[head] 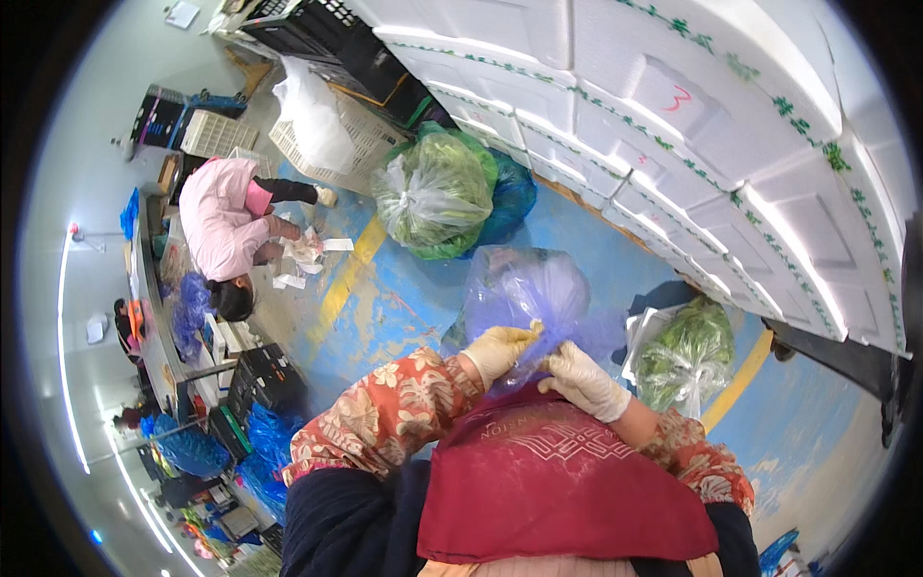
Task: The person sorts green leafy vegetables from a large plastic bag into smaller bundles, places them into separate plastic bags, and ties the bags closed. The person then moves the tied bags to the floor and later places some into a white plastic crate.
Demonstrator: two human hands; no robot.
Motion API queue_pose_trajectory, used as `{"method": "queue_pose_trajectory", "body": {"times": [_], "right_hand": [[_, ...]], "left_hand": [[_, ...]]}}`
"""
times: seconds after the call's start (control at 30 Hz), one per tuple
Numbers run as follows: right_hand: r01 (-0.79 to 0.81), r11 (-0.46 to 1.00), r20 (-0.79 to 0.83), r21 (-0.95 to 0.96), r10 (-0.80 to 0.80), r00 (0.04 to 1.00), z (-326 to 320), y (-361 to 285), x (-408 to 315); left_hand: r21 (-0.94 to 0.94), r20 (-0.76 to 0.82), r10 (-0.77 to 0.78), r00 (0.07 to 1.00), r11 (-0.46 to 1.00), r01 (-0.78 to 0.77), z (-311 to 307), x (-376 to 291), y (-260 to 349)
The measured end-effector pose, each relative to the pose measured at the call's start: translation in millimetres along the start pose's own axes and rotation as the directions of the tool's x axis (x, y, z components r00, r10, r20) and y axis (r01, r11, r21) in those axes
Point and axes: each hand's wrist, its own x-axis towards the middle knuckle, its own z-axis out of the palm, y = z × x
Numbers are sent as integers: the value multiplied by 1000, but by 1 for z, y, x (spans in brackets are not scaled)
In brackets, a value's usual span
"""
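Observation:
A translucent blue-purple plastic bag [533, 285] stands on the floor right before me, its neck gathered upward. My left hand [501, 352], in a pale thin glove, pinches the gathered neck from the left. From the right, my right hand [585, 382], gloved alike, has its fingers on the plastic at the same neck. What the bag holds is blurred by the film. To its right sits a knotted clear bag of leafy green vegetables [685, 353], with white sheets [644, 339] beside it.
Stacked white foam boxes [649, 144] form a wall along the right. Ahead are a large tied bag of green vegetables [433, 198] and a blue bag [513, 191]. At left, a person in pink [223, 216] bends over scraps [306, 252]. Black crates [267, 382] stand by a table.

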Motion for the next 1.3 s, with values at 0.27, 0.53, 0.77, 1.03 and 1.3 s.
{"method": "queue_pose_trajectory", "body": {"times": [0.27, 0.53, 0.77, 1.03, 1.3], "right_hand": [[-10, 972, -240, 234, 68, 968, -57, -18, -8], [-381, 788, 73, -484, 470, 880, -21, -23, -9], [-160, 971, 0, 178, 162, 987, -22, -3, 15], [-291, 953, -294, -87, 255, 921, -59, -14, 37], [-179, 969, -451, 171, 239, 860, -254, 137, 166]], "left_hand": [[-291, 27, -22, 999, 956, 29, -22, -9, -4], [-250, 63, -34, 997, 967, 48, -20, 1, -25], [-265, 141, -44, 989, 961, 81, -7, -7, -19], [425, -97, 229, 969, 889, -168, -15, 68, -46], [119, -167, -119, 979, 983, 140, -95, 342, -244]]}}
